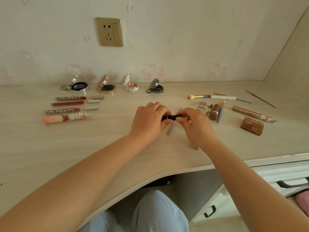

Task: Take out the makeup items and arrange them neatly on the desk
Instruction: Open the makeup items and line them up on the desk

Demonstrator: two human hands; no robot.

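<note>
Both hands meet over the middle of the desk [83,144] on a short black tube [172,117]. My left hand [150,118] grips its left end and my right hand [192,121] pinches its right end. A thin grey pencil [172,127] lies on the desk under the hands. Several lip gloss tubes [75,108] lie in a neat column at the left. Behind them several open compacts [107,87] stand in a row along the wall.
A loose cluster of makeup lies at the right: a small brush [199,96], a white stick [223,97], a brown tube [214,113], a rose-gold pen [250,113], a brown box [252,126] and a thin tool [260,98]. Drawers [284,180] sit below right.
</note>
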